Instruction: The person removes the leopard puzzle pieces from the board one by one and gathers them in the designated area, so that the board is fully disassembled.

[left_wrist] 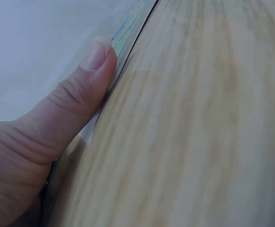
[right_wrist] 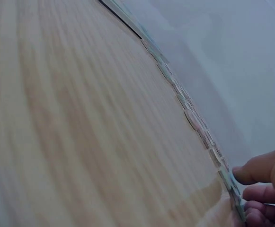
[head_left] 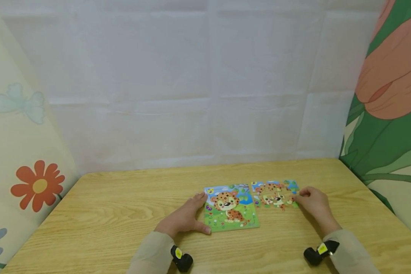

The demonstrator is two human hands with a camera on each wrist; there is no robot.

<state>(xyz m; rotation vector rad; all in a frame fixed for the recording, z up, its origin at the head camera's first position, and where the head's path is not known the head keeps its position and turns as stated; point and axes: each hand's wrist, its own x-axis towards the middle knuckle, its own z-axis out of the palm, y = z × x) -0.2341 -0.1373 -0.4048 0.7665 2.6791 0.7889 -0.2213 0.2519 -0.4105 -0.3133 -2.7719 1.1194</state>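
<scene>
A square picture board [head_left: 231, 209] showing a cartoon leopard lies flat on the table. My left hand [head_left: 185, 217] rests against its left side, fingers stretched toward the upper left corner and thumb by the lower left. In the left wrist view the thumb [left_wrist: 87, 78] touches the board's edge [left_wrist: 128, 45]. Just right of the board lie several jigsaw pieces [head_left: 268, 188], partly joined into a leopard picture. My right hand [head_left: 315, 203], fingers curled, pinches a puzzle piece [right_wrist: 228, 182] at the right end of this group; the fingertips partly hide it.
Both lie on a wood-grain table [head_left: 123, 213]. A white cloth backdrop [head_left: 191, 83] hangs behind the far edge. Printed panels stand at both sides, with a red flower [head_left: 37, 186] on the left and a large tulip [head_left: 394, 72] on the right.
</scene>
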